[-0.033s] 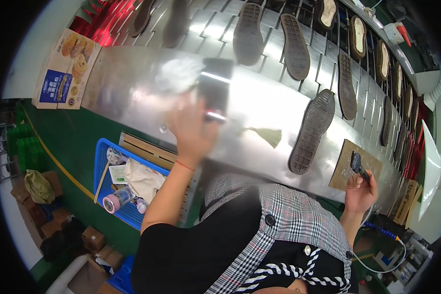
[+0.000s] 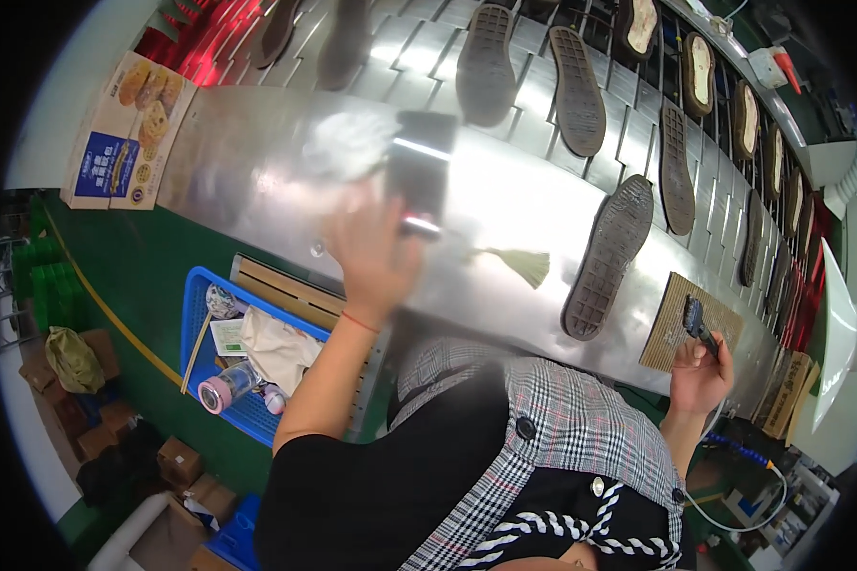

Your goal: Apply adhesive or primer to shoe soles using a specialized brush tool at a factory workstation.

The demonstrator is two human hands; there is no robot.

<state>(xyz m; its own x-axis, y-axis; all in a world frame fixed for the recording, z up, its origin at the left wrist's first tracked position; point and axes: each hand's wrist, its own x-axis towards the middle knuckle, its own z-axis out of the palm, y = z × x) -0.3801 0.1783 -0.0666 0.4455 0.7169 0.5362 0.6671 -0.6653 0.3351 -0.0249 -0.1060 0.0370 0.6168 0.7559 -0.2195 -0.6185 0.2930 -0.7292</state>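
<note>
My left hand [image 2: 376, 247] lies at the lower left edge of a dark, shiny phone-like slab [image 2: 419, 176] on the metal worktop. This patch of the picture is blurred; the thumb stands apart from the fingers, and I cannot make out a grip. A crumpled white thing [image 2: 348, 143] is beside the slab. On the right, my right hand [image 2: 703, 371] is closed round the handle of a small black brush [image 2: 695, 319]. The brush head is over a corrugated cardboard square [image 2: 667, 328]. Between the hands lie a dark brown shoe sole [image 2: 609, 257] and a tan, fan-shaped bristle bunch [image 2: 524, 266].
Beyond the metal worktop [image 2: 248, 162], more soles [image 2: 578, 90] lie on a slatted metal conveyor [image 2: 628, 124]. A printed carton [image 2: 129, 133] stands at the far left. Near my left arm is a blue basket [image 2: 195, 314] with a bottle [image 2: 229, 385] and cloth [image 2: 276, 347].
</note>
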